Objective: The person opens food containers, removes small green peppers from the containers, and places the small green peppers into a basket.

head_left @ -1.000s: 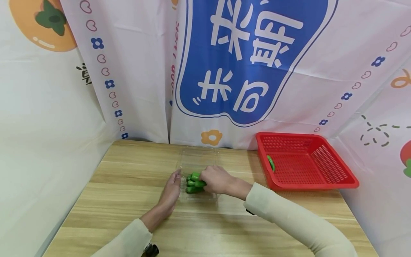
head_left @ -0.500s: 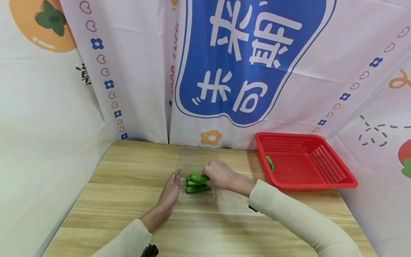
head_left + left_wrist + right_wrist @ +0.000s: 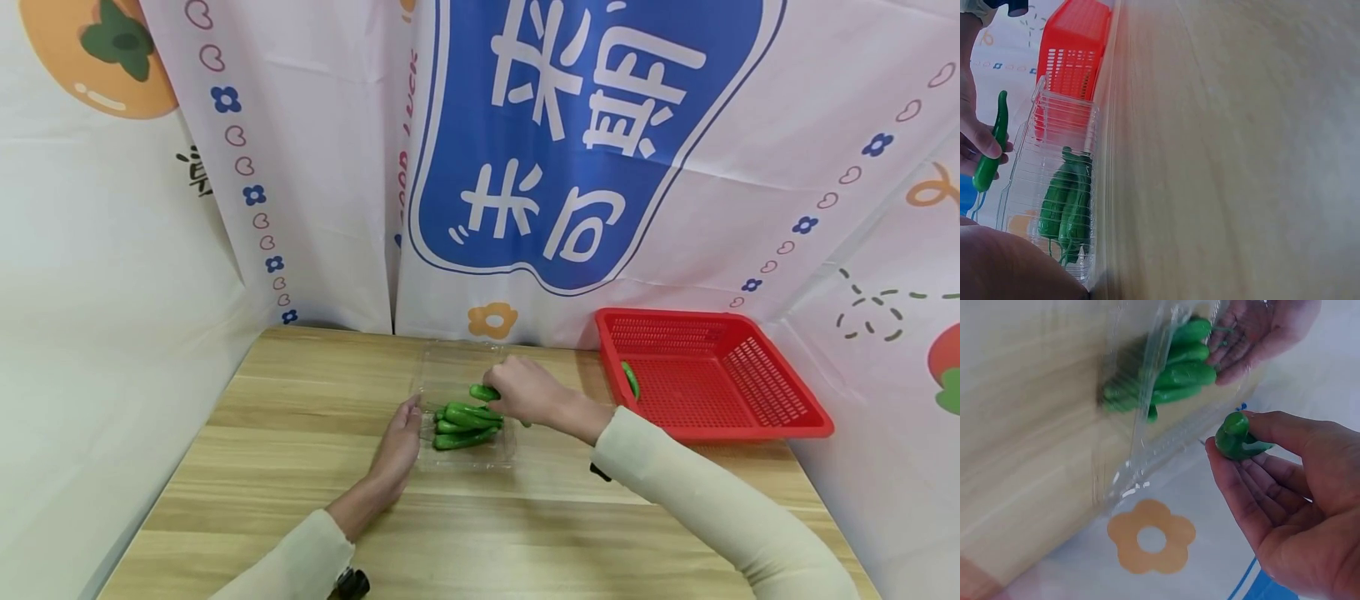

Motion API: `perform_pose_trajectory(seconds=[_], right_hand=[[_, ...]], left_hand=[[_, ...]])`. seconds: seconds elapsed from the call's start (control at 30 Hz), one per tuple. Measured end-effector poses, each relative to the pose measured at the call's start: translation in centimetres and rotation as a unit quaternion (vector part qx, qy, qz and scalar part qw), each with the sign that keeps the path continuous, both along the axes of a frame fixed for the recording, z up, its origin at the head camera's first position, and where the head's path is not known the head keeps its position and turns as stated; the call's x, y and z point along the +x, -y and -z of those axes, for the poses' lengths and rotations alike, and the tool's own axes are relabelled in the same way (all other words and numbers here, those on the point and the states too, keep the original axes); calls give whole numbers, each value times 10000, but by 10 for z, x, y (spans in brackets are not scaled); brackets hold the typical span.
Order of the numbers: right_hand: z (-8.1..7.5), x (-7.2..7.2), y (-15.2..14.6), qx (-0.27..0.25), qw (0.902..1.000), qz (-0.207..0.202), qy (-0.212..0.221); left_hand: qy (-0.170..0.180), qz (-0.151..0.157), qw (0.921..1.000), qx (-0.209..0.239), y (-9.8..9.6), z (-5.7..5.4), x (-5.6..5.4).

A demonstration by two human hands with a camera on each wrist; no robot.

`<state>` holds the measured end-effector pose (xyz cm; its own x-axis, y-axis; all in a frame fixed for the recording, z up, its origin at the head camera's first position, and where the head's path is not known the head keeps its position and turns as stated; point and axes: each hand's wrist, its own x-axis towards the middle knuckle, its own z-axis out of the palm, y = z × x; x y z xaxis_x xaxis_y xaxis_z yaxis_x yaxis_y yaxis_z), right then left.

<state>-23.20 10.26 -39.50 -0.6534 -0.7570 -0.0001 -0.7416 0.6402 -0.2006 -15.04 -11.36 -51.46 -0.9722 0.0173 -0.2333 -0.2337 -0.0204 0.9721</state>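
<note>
A clear plastic box (image 3: 498, 457) lies on the table with its lid (image 3: 465, 362) folded back toward the curtain. Several green chili peppers (image 3: 467, 427) lie side by side in it, stems to the left. My right hand (image 3: 528, 390) pinches one green chili pepper (image 3: 991, 150) between thumb and fingers, above the box and apart from the others. My left hand (image 3: 399, 454) rests at the box's left side, fingers extended along its wall; the right wrist view shows these fingers (image 3: 1235, 353) near the pepper stems.
A red plastic basket (image 3: 750, 432) stands at the back right, with one green chili pepper (image 3: 631, 380) along its left side. A printed curtain (image 3: 330, 208) hangs behind the wooden table (image 3: 300, 417).
My right hand has lifted one chili pepper out of the bunch and moved up and slightly right with it. The left hand has stayed at the box's side.
</note>
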Motion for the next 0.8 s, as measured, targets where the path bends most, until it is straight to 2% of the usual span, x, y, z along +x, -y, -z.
perform_pose_trajectory(seconds=[0.23,0.5,0.8], right_hand=[[-14,-9,-10,-53,9992,179,-357],[-32,-19,-26,-251,9984,500,113],[-48,-35,-51,-423,9929,1111,41]], left_hand=[[-48,-6,10000,-14,1,-1,0],[-11,17,10000,-3,1,-2,1],[-20,30,10000,4,0,-2,0]])
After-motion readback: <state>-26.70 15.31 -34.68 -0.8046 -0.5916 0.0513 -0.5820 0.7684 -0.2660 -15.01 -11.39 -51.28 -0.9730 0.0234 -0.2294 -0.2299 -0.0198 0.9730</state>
